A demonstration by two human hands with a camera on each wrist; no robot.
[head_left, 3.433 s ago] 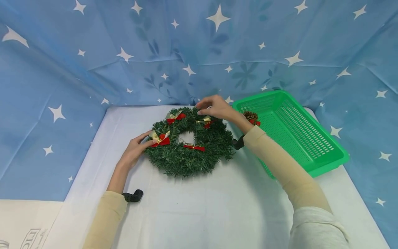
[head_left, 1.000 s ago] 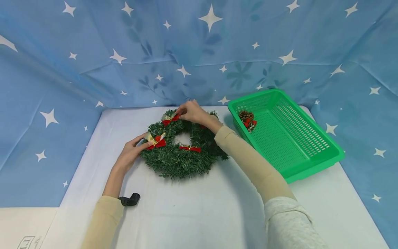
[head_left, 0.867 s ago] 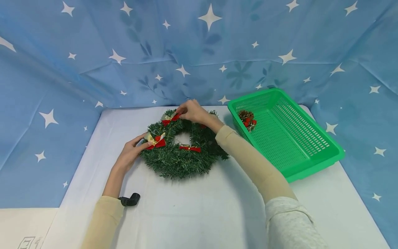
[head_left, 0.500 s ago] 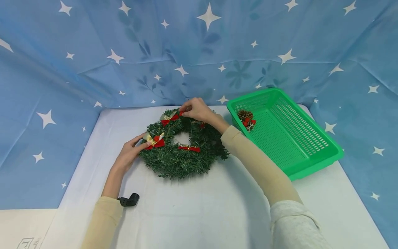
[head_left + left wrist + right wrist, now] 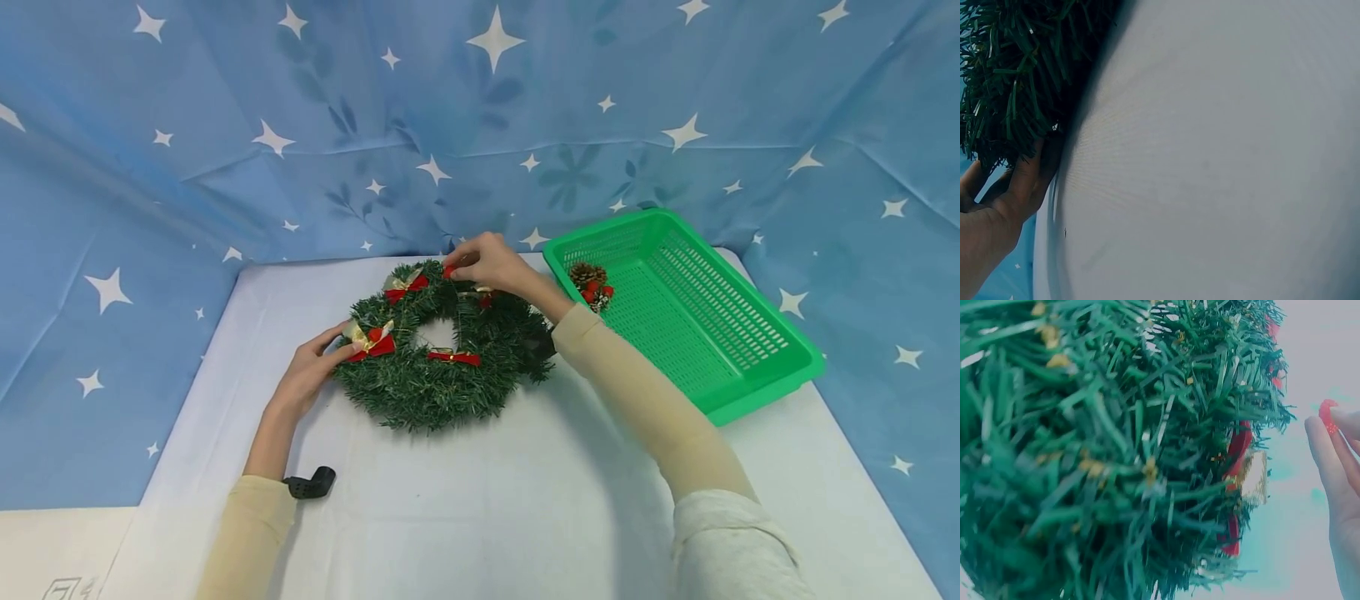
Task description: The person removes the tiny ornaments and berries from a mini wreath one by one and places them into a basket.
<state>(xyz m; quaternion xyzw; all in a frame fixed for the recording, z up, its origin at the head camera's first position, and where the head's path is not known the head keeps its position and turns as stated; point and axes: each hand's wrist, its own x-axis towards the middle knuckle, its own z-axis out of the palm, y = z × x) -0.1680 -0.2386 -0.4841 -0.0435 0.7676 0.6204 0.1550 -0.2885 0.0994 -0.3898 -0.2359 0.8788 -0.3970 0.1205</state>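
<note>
A green Christmas wreath (image 5: 420, 400) lies on the white-covered table, decorated with several red and gold bows. My left hand (image 5: 302, 377) grips its left side, thumb on the left bow (image 5: 378, 345) and fingers (image 5: 1025, 175) tucked against the outer edge. Over the back of the wreath, my right hand (image 5: 491, 260) pinches a small red piece (image 5: 1329, 415) with pale dots; its kind is unclear. That hand is nearest the back-left bow (image 5: 406, 288) and the right bow (image 5: 486, 298), which the hand partly hides. Another bow (image 5: 454, 359) sits at the front of the centre hole.
A green plastic basket (image 5: 791, 379) stands at the right, partly behind my right forearm. Inside its left end lie a pine cone (image 5: 587, 275) and a cluster of red decorations (image 5: 597, 292). A blue starry cloth (image 5: 450, 108) hangs behind the table.
My right hand has moved from the back-left bow a little to the right, with the red piece between its fingers. The left hand keeps its grip on the wreath.
</note>
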